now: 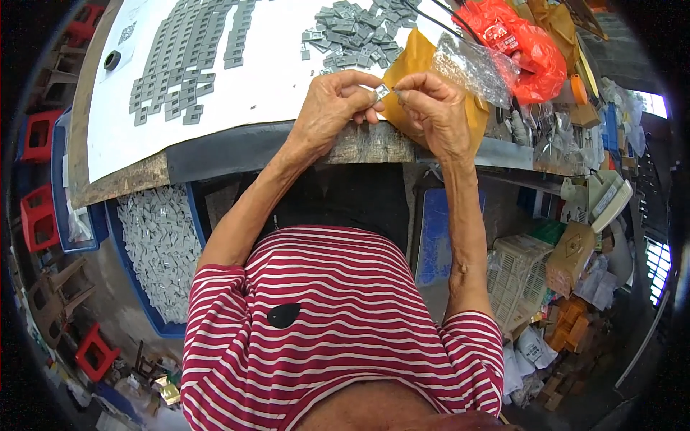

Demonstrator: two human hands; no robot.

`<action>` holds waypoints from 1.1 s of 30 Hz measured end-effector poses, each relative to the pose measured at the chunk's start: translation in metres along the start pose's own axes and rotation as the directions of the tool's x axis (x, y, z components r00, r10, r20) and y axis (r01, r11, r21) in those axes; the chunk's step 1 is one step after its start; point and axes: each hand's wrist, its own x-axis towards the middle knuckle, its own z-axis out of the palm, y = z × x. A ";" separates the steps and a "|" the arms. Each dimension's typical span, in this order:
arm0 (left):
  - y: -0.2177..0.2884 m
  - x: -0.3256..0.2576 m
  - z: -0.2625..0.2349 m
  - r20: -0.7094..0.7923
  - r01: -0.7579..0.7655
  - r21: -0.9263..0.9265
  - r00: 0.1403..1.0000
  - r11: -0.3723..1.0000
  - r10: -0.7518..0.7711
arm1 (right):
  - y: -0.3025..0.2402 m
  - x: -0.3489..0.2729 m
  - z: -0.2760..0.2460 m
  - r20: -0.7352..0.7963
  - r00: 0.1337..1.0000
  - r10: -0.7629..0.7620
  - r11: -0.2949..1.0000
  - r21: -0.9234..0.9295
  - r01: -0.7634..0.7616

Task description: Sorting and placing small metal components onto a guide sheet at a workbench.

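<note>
Both my forearms reach forward and slant inward, elbows bent, so that my hands meet over the near edge of the table [121, 178]. My left hand [323, 111] comes in from the side, wrist bent, with thumb and fingertips closed on a small gray piece [382, 92]. My right hand [442, 118] rises more steeply, its fingers curled and thumb and forefinger drawn together (whether anything sits between them I cannot tell). The piece lies at my left fingertips, in the narrow space between my two hands and just beside the right fingertips.

A white sheet [266, 93] covers much of the tabletop. Below its left end stands a blue tub [172, 331], filled with loose gray pieces [162, 251]. On the sheet, beyond my left hand, more pieces lie in long overlapping rows [194, 50]; straight beyond both hands is a jumbled pile [359, 36]. A yellow envelope [412, 63] lies under and behind my right hand, crowding that side, with a red plastic bag [539, 61] and clear bubble wrap [474, 68] past it. Far left sits a black ring [112, 60].
</note>
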 end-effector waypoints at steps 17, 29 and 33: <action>-0.003 -0.004 0.001 -0.060 -0.159 0.314 0.980 0.936 0.187 | 0.002 -0.001 0.012 0.005 1.000 -0.020 0.995 0.102 0.020; -0.013 -0.004 -0.002 0.094 -0.579 0.517 0.770 0.630 0.631 | 0.009 -0.003 0.001 0.114 0.987 0.112 0.956 0.260 -0.139; -0.011 -0.002 -0.001 0.226 -0.696 0.546 0.658 0.466 0.718 | 0.009 -0.004 -0.006 0.192 0.968 0.163 0.936 0.281 -0.213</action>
